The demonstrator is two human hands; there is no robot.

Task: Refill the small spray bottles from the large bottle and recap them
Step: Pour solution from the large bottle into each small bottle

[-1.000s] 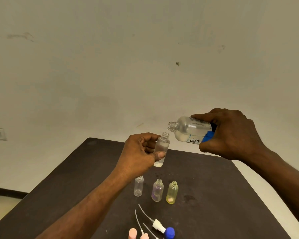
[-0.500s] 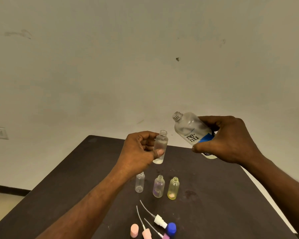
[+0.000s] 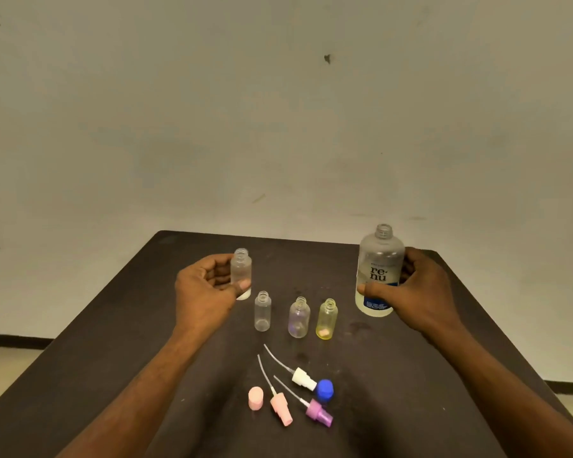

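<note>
Dark table [image 3: 113, 342], lower half of frame, pale wall behind.

Left hand [image 3: 205, 292]: centre-left, curled round a clear vial [image 3: 241, 272], thumb on its lower front; vial upright, uncapped, a little white at its base.

Right hand [image 3: 417, 292]: right of centre, wrapped round the big bottle [image 3: 379, 266], upright, uncapped, "re-nu" on its label, blue band low down. Whether its base touches the table I cannot tell.

Standing in a row between the hands, all uncapped: clear bottle [image 3: 262, 311], purple-tinted bottle [image 3: 299, 318], yellow bottle [image 3: 327, 319] with a pale bit at the bottom.

Lying below the row, centre-bottom of frame: white sprayer [image 3: 303, 382] with dip tube, touching a blue cap [image 3: 325, 389]; pink sprayer [image 3: 281, 408]; purple sprayer [image 3: 318, 412]; pink cap [image 3: 255, 397], standing just left of the pink sprayer.
</note>
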